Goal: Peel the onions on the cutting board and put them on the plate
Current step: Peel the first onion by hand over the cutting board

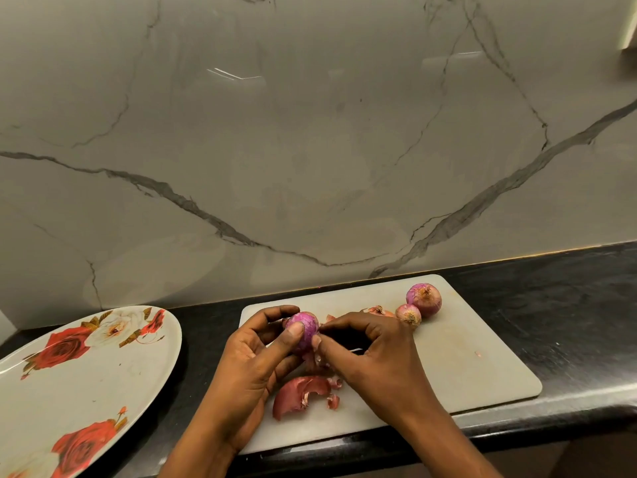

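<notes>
- I count three onions: one part-peeled onion (pixel 305 326) just above the cutting board (pixel 465 360), plus a big onion (pixel 424 297) and a small onion (pixel 408 313) touching each other at its far right.
- The left hand (pixel 255 353) curls round the part-peeled onion, and the right hand (pixel 372 350) pinches its skin.
- One plate (pixel 86 374) lies left of the board.
- Loose peels (pixel 300 391) lie on the board's near side.

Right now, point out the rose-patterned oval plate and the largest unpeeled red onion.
Rose-patterned oval plate (pixel 103 384): head view, bare centre.
Largest unpeeled red onion (pixel 424 300): head view, its middle.
</notes>
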